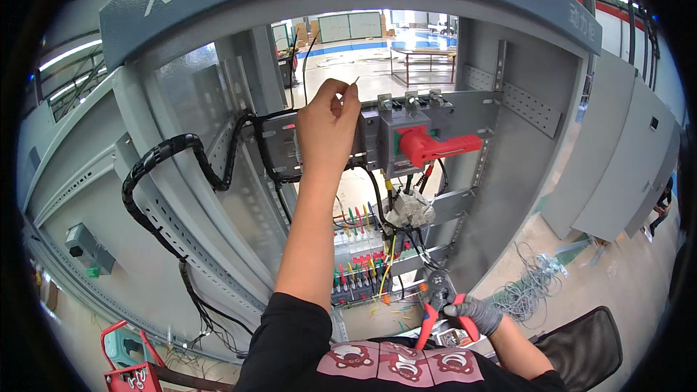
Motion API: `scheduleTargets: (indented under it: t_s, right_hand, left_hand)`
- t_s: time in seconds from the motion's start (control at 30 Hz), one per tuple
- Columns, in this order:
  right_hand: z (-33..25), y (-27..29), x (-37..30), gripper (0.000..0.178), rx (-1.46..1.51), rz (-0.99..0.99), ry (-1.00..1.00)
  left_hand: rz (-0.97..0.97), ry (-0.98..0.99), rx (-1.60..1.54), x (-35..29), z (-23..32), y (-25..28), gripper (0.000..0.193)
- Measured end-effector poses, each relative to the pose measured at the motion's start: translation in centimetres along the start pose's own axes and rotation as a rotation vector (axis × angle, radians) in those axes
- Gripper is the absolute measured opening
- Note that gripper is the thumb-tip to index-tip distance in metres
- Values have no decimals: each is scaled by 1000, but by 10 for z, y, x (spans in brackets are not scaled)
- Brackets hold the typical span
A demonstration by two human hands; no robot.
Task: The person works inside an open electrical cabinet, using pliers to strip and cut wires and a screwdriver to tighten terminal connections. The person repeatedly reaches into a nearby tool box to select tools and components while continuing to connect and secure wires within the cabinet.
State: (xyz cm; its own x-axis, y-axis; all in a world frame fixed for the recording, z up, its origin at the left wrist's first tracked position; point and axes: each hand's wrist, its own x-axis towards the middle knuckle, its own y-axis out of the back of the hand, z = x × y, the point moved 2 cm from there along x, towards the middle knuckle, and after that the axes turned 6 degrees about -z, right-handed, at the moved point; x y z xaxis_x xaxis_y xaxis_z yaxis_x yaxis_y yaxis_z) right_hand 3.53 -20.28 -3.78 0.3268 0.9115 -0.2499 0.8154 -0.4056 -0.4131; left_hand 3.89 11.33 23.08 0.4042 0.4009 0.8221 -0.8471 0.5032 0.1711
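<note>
My bare left hand (330, 127) is raised in front of the cabinet's upper opening, its fingertips pinched on a short thin piece like a wire end (356, 80). Just right of it sits a grey switch with a red rotary handle (435, 147). In my right hand (479, 315), which wears a grey glove, is a pair of red-handled pliers (430, 325) with dark jaws pointing up and handles spread. Those jaws are near the lower terminal row (356, 279), where coloured wires enter. A whitish block (412, 209) hangs among wires below the switch.
A black wrapped cable bundle (167, 147) loops from the cabinet frame to the open door on the left. Grey wire (526, 292) lies coiled on the floor at right, near a black mesh chair (584, 348). A red tool rack (131, 374) stands lower left.
</note>
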Motion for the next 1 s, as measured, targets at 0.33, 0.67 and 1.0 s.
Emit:
scheduleTargets:
  t_s: [0.33, 0.67, 1.0]
  right_hand:
    - [-39, -35, 3, 55, -355, -180, 187]
    - [-332, -130, 35, 35, -1294, 307, 246]
    - [-348, -120, 88, 34, -1238, 240, 89]
  left_hand:
    - [-85, 40, -141, -2, -1, -5, 19]
    - [-105, -23, -149, 3, -4, -1, 22]
    - [-99, -39, -155, 3, -6, 3, 18]
